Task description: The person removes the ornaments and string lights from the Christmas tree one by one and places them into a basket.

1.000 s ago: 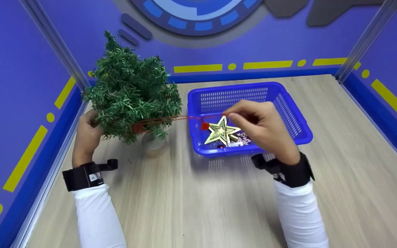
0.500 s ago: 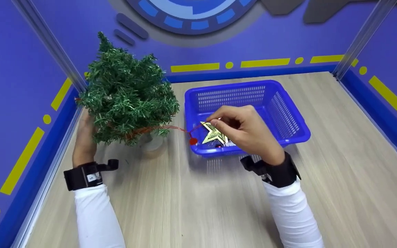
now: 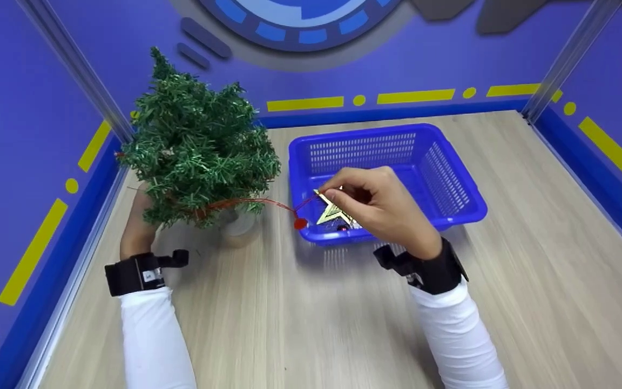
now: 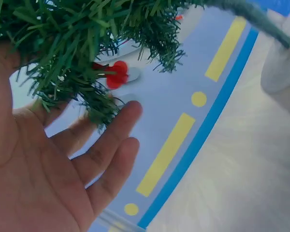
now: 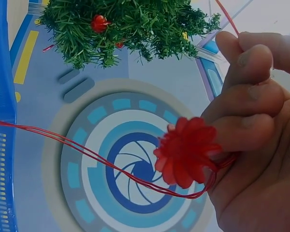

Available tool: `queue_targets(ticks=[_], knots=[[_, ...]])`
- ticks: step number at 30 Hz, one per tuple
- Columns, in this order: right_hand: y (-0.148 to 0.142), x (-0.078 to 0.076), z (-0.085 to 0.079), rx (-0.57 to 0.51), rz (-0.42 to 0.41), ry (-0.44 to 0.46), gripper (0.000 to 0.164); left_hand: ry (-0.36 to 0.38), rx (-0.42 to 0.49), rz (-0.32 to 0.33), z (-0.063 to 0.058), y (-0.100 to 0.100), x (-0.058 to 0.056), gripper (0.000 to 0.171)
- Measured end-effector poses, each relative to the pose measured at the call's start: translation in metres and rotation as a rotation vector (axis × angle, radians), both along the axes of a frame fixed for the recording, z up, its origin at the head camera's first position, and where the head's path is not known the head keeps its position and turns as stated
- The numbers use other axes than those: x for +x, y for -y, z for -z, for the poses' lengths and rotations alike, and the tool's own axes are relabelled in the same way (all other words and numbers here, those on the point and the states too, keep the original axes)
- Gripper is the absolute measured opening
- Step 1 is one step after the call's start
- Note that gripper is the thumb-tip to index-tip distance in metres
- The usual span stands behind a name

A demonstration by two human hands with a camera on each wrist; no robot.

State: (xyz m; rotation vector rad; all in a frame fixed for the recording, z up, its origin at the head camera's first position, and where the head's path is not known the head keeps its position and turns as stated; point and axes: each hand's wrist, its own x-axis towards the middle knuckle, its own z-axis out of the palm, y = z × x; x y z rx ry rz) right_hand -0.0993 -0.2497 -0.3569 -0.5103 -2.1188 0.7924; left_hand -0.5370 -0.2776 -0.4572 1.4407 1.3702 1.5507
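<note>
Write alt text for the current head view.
A person's right hand pinches a red string, with a red ornament on it, that runs to a green artificial tree, which partly hides the left hand. Beside it, a blue basket holding a gold star sits on a wood-grain table.

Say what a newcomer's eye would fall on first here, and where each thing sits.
Probably the green tree, left in the head view, the left hand at its lower branches. Then the blue basket to its right, a gold star inside. A red wire bearing a red flower links tree and right hand.
</note>
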Motion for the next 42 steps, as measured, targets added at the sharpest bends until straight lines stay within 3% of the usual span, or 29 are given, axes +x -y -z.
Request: queue_targets(ticks=[6,12,17,19,22,25,27,30,33,35,38,41,42], knots=[[-0.001,0.001,0.000,0.001,0.005,-0.022,0.014,-0.103,-0.055,0.023,-0.012,0.007,-0.009,0.012],[-0.002,0.001,0.002,-0.008,0.008,-0.020,0.013,-0.177,-0.056,-0.066,-0.024,0.012,-0.006,0.026],[-0.005,0.005,0.002,-0.007,0.025,-0.034,0.014,-0.315,-0.041,-0.057,-0.037,0.023,0.004,0.017],[-0.010,0.010,0.002,-0.005,0.057,-0.053,0.015,-0.369,-0.053,-0.036,-0.040,0.025,0.004,0.011],[-0.019,0.022,0.003,-0.008,0.141,-0.104,0.016,-0.406,-0.139,-0.015,-0.038,0.026,-0.001,0.007],[-0.029,0.033,0.005,-0.031,0.225,-0.157,0.015,-0.416,-0.248,-0.005,-0.034,0.024,-0.009,0.021],[-0.033,0.038,0.006,-0.057,0.252,-0.171,0.015,-0.418,-0.265,-0.002,-0.035,0.026,-0.011,0.024],[-0.036,0.042,0.008,-0.085,0.248,-0.151,0.015,-0.350,-0.179,-0.022,-0.035,0.028,-0.012,0.004],[-0.036,0.042,0.007,-0.098,0.215,-0.117,0.015,-0.192,-0.024,-0.101,-0.035,0.029,-0.010,0.022],[-0.035,0.041,0.007,-0.098,0.206,-0.106,0.015,-0.146,0.068,-0.205,-0.037,0.026,-0.007,0.026],[-0.035,0.040,0.006,-0.104,0.210,-0.116,0.014,-0.175,0.109,-0.303,-0.041,0.019,0.002,0.017],[-0.036,0.040,0.007,-0.106,0.222,-0.134,0.013,-0.290,0.075,-0.260,-0.044,0.013,0.010,0.029],[-0.037,0.040,0.008,-0.105,0.223,-0.138,0.013,-0.385,0.075,-0.229,-0.044,0.011,0.012,0.033]])
